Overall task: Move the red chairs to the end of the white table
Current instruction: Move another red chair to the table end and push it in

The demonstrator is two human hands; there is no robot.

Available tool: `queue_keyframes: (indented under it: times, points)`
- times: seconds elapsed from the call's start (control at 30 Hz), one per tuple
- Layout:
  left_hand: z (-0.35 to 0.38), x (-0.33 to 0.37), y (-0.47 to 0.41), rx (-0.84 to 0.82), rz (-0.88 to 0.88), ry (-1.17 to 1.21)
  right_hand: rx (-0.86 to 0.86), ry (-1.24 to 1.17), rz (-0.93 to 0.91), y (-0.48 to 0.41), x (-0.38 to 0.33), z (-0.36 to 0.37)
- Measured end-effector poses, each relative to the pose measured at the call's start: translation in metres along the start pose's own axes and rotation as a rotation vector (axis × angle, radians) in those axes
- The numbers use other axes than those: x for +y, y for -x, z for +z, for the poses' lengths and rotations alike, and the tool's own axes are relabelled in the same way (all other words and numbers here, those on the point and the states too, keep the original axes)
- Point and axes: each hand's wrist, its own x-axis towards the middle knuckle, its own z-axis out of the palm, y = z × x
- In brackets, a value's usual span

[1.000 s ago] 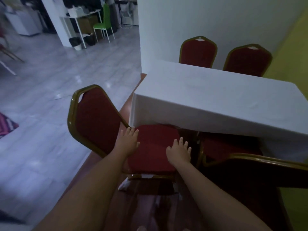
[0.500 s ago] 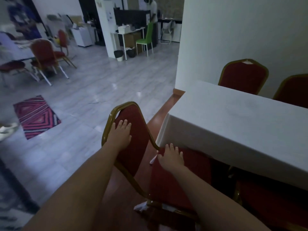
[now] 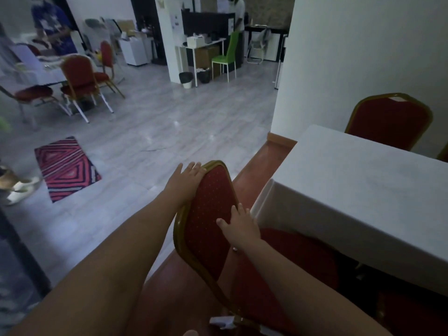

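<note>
A red chair [image 3: 206, 214] with a gold frame stands at the near left corner of the white table [image 3: 358, 190], its seat partly under the tablecloth. My left hand [image 3: 188, 177] grips the top edge of its backrest. Lower on the same backrest, my right hand [image 3: 240, 225] lies on the front face, fingers spread against the padding. A second red chair [image 3: 390, 122] stands behind the table against the wall. Only a sliver of a third chair [image 3: 443, 155] shows at the right edge.
Grey floor stretches to the left, with a striped red rug [image 3: 65, 166] on it. Several red chairs [image 3: 80, 78] stand round another table at far left, where a person stands. A green chair [image 3: 226, 54] and white desk sit at the back. A white wall corner [image 3: 281, 98] is beside the table.
My view has swung left and up. My left hand slid up to the top of the backrest. My right hand left the seat and now rests on the backrest.
</note>
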Motion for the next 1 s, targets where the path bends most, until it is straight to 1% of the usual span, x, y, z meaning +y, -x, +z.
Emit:
queue_keyframes:
  times: [0.07,0.23,0.37,0.47,0.6,0.7,0.8,0.87,1.0]
  points:
    - [0.005,-0.017,-0.017,-0.002,0.061,-0.039,0.018,-0.024,0.024,-0.015,-0.015,0.006]
    - [0.019,-0.053,-0.042,-0.097,0.254,-0.033,0.052,-0.174,0.092,-0.038,-0.06,0.025]
    - [0.04,-0.07,-0.071,-0.055,0.392,0.019,0.105,-0.17,0.115,-0.05,-0.094,0.038]
    - [0.052,-0.071,-0.089,-0.034,0.475,0.047,0.096,-0.13,0.2,-0.053,-0.109,0.05]
    - [0.065,-0.072,-0.096,0.03,0.511,0.157,0.129,-0.123,0.307,-0.056,-0.12,0.06]
    - [0.071,-0.073,-0.091,0.046,0.506,0.238,0.175,-0.088,0.313,-0.057,-0.133,0.059]
    - [0.071,-0.079,-0.087,0.056,0.515,0.242,0.186,-0.016,0.283,-0.057,-0.143,0.055]
    - [0.072,-0.083,-0.08,0.061,0.512,0.254,0.207,-0.005,0.247,-0.051,-0.145,0.057]
    - [0.079,-0.088,-0.05,0.129,0.533,0.281,0.237,-0.015,0.133,-0.026,-0.138,0.065]
